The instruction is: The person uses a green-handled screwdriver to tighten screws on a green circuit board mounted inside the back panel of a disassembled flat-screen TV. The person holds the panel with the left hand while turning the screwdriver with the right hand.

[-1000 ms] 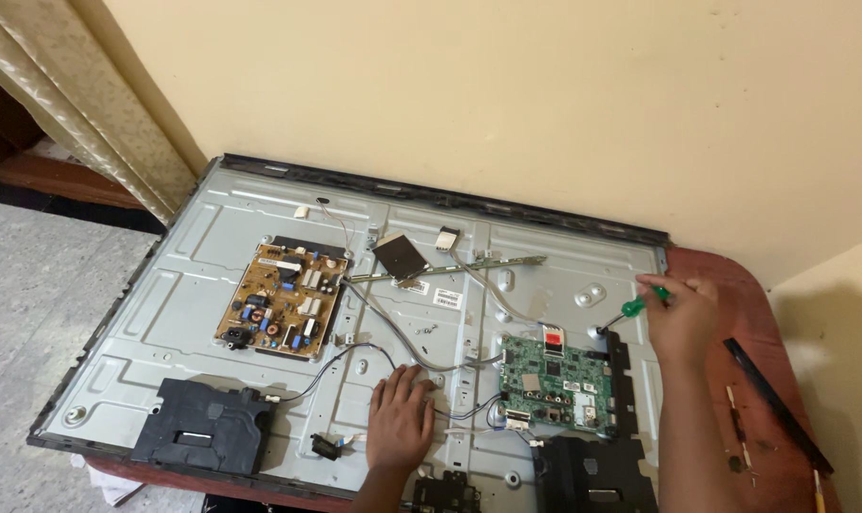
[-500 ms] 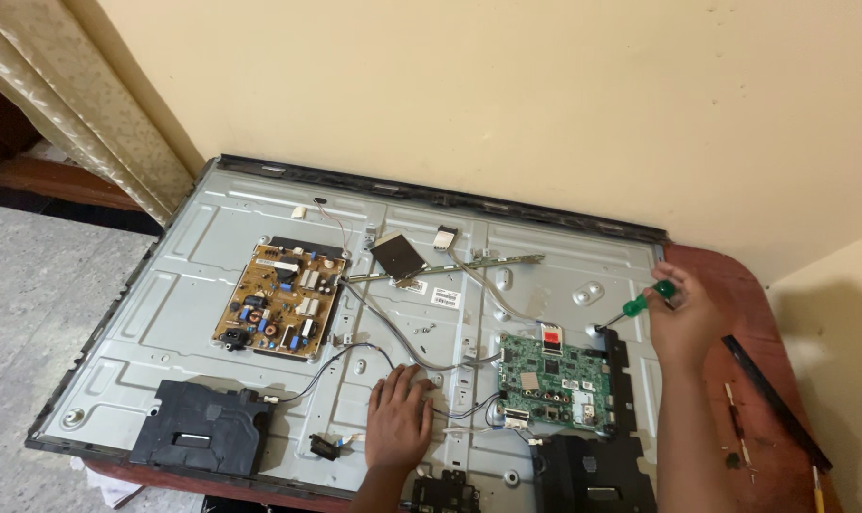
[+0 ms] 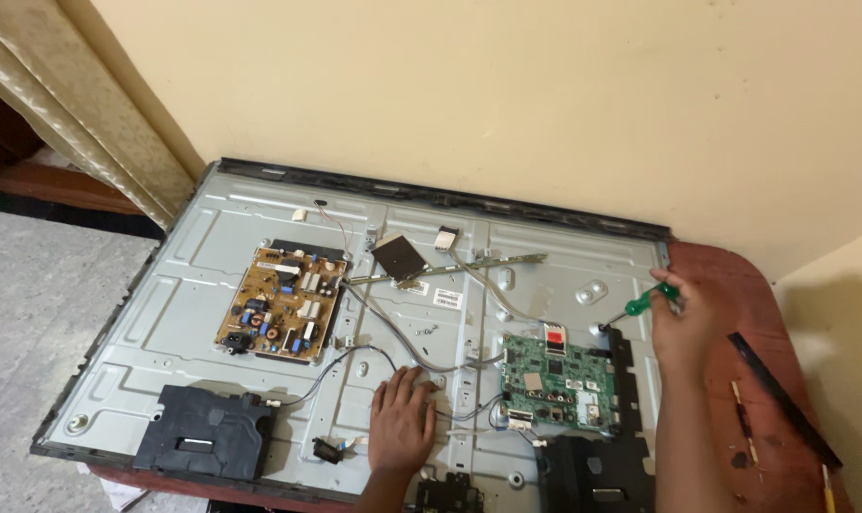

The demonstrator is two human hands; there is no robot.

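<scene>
**Screwdriver at the far corner, cables underfoot**

We start at the left edge, where the open metal back panel (image 3: 193, 285) of a flat screen lies face down on the table. A black speaker box (image 3: 203, 442) sits at its near left corner, untouched. Next along we see the tan power board (image 3: 284, 309), bare and uncovered; a slipped tool or a dropped screw landing there could short or chip a component.

Moving to the middle, our left hand (image 3: 402, 423) lies flat on the panel, fingers spread and pressing down right over a run of grey cables (image 3: 421, 361). If we lean too hard, those thin wires could get pinched or tugged out of their plugs.

Further right comes the green main board (image 3: 559, 380), beside a black bracket (image 3: 621, 380). Then our right hand (image 3: 683, 328), fingers pinched around a green-handled screwdriver (image 3: 645, 304), its tip down at the bracket's upper end, just beside that board. We can't tell whether the tip is seated in a screw. If it cams out, it could skid onto the main board and scratch traces.

At the far right, a long dark strip (image 3: 783, 399) lies near the red table's (image 3: 735, 275) edge, where an elbow could knock it off.
</scene>
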